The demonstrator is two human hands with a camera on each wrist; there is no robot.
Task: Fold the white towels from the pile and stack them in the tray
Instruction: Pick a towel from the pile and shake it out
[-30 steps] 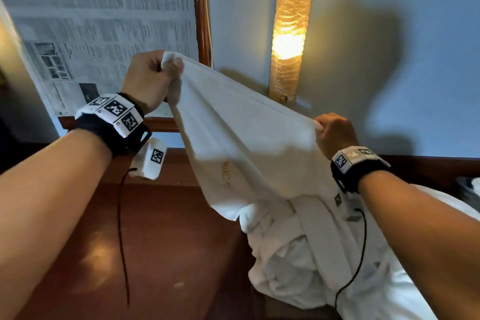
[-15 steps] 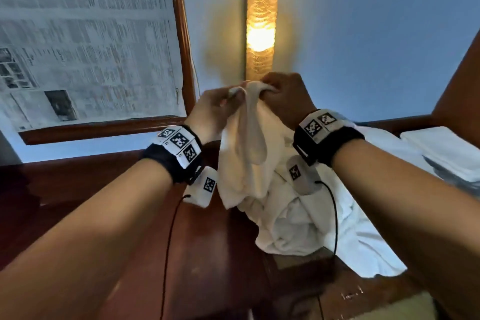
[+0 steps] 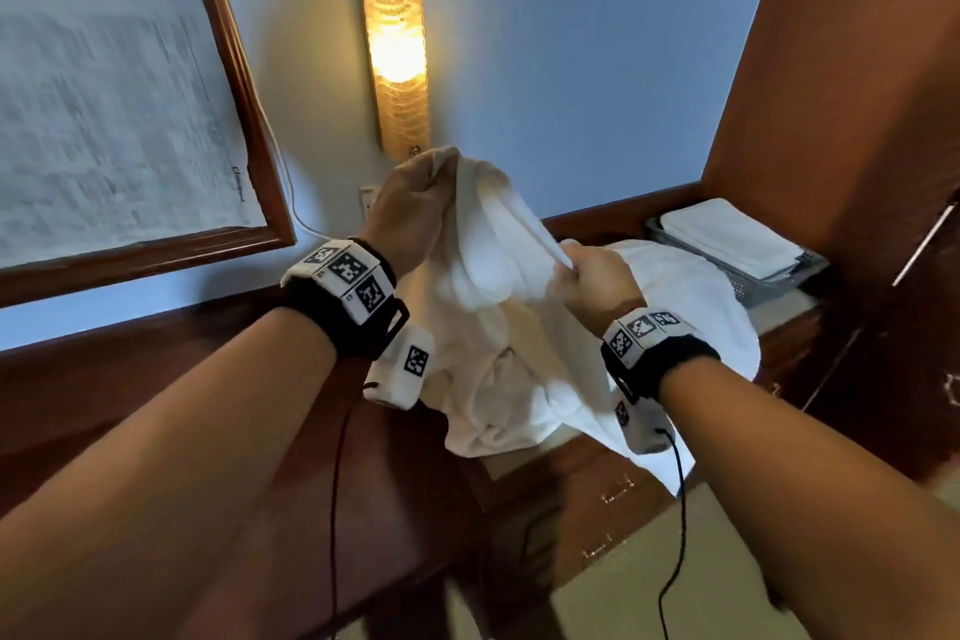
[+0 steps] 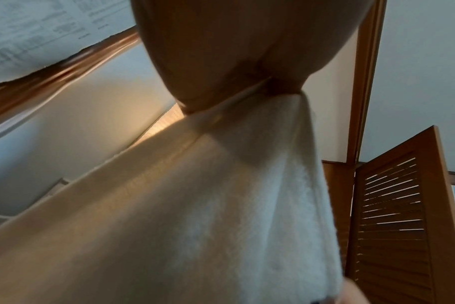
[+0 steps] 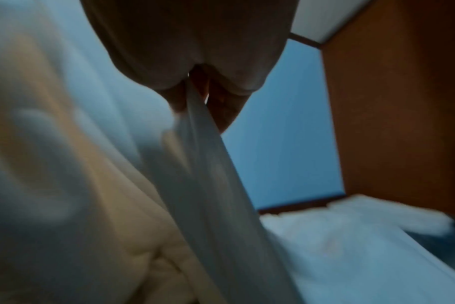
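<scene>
A white towel [image 3: 488, 255] hangs folded in the air above the wooden counter. My left hand [image 3: 415, 208] grips its top corners up high; in the left wrist view the towel [image 4: 195, 205] drops from that hand [image 4: 247, 90]. My right hand [image 3: 587, 270] pinches the towel's edge lower and to the right, and the cloth [image 5: 203, 164] runs down from the pinch [image 5: 192, 96] in the right wrist view. Under it lies the pile of white towels [image 3: 691, 307]. A grey tray [image 3: 753, 288] at the back right holds folded white towels [image 3: 727, 234].
The dark wooden counter [image 3: 156, 405] runs along a blue wall with a lit wall lamp [image 3: 395, 31]. A framed newspaper panel [image 3: 104, 83] hangs at the left. A tall wooden cabinet [image 3: 857, 120] stands at the right, beside the tray.
The hands met at the top with the towel's corners a half second ago. Now my right hand has slid down and to the right along the edge, while the left keeps the top.
</scene>
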